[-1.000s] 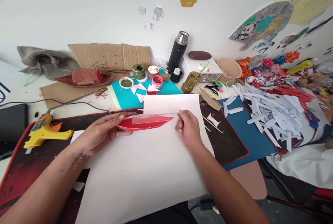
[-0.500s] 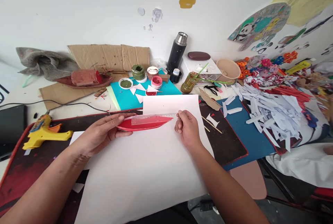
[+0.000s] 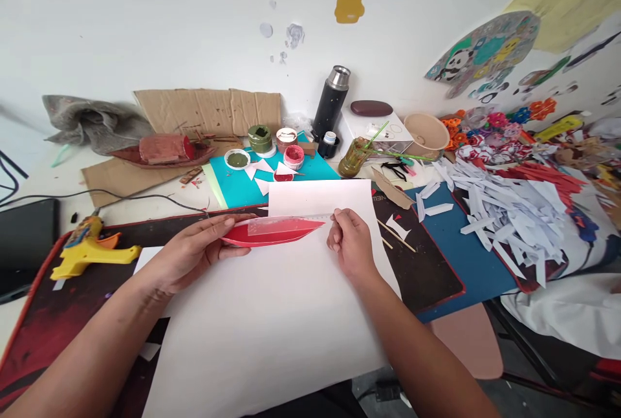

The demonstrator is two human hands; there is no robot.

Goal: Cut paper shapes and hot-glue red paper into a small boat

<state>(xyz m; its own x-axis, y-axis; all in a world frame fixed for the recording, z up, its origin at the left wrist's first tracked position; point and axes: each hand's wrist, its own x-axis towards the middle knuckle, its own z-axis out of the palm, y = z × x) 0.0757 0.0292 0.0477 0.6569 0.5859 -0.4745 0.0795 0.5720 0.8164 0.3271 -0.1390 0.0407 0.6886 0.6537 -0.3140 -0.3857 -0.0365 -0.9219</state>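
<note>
A red boat-shaped piece with a pale rim (image 3: 276, 237) is held by its left end in my left hand (image 3: 204, 243), thumb on top and fingers underneath. Along its upper edge lies a clear ruler (image 3: 274, 227), partly over the red inside. My right hand (image 3: 350, 240) pinches the ruler's right end between thumb and curled fingers, just beyond the piece's pointed tip. Whether my left fingers also press on the ruler is hard to see. Beneath both hands spreads a large white paper sheet (image 3: 276, 321).
A yellow glue gun (image 3: 92, 253) lies left, its cord running behind. A reddish boat model (image 3: 165, 148), paint pots (image 3: 261, 138), a black thermos (image 3: 332, 104) and a brush jar (image 3: 354, 158) line the back. Folded white paper strips (image 3: 514, 211) pile up at right, near wooden sticks (image 3: 398, 237).
The view has shifted slightly, so everything sits a little lower and further right. Both hands keep the same hold on the red piece and the ruler.
</note>
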